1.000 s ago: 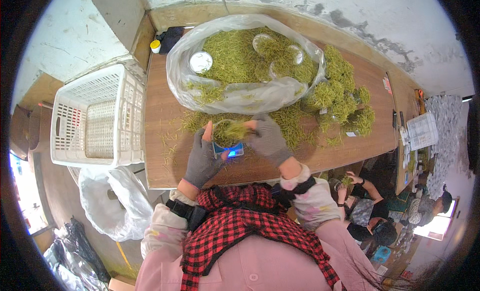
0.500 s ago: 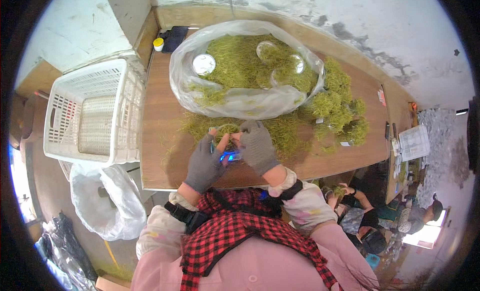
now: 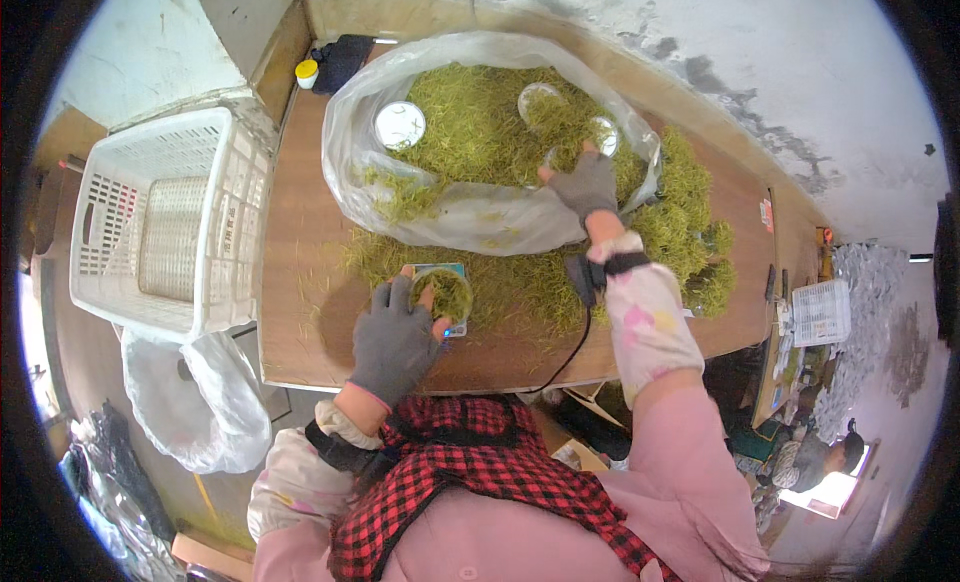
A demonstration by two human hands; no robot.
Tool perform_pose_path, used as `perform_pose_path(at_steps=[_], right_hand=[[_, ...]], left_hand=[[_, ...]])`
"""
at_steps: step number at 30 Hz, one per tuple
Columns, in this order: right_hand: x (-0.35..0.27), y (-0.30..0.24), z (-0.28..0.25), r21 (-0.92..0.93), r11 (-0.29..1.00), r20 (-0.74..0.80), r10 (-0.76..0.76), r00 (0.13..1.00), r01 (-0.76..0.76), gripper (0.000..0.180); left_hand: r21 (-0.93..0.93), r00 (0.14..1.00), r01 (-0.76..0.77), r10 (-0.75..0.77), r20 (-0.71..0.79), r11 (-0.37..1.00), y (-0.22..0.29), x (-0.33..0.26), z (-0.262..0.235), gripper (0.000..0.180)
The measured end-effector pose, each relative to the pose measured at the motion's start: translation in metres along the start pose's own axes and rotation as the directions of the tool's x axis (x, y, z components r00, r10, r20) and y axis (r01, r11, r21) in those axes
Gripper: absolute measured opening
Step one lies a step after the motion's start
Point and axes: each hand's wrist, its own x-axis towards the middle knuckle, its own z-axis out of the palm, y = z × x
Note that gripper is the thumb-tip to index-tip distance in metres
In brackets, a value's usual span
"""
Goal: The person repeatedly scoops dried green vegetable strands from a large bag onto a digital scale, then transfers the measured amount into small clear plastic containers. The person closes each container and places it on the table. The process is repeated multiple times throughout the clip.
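Observation:
A small round clear tub (image 3: 452,294) holding green dried plant strands sits on a small scale (image 3: 457,331) with a blue light, near the table's front edge. My left hand (image 3: 392,332), in a grey fingerless glove, rests against the tub's left side with its fingers apart; a fingertip reaches over the rim. My right hand (image 3: 583,187), gloved the same way, is spread over the strands (image 3: 470,112) inside a big clear plastic bag (image 3: 440,227). Its fingertips are partly among the strands, close to round white-topped tubs.
More strands lie loose on the table (image 3: 310,272) and heap up (image 3: 680,222) right of the bag. A white plastic crate (image 3: 215,232) stands at the left, above a white bag-lined bin (image 3: 195,407). A black cable (image 3: 575,352) hangs from my right wrist over the table edge.
My right hand has left the tub and moved forward and right into the bag. My left hand has opened out beside the tub, which now shows on the scale.

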Motion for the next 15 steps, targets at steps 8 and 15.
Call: perform_pose_path(at_steps=[8,15], right_hand=[[0.029,0.023,0.017,0.05,0.997,0.024,-0.057,0.998,0.056,0.079],[0.015,0.018,0.001,0.38,0.912,0.012,-0.168,0.986,0.151,0.036]], left_hand=[[-0.002,0.997,-0.03,0.03,-0.064,1.0,-0.002,0.0,0.003,0.043],[-0.041,0.993,-0.063,0.058,-0.103,0.997,-0.002,-0.001,0.002,0.042]])
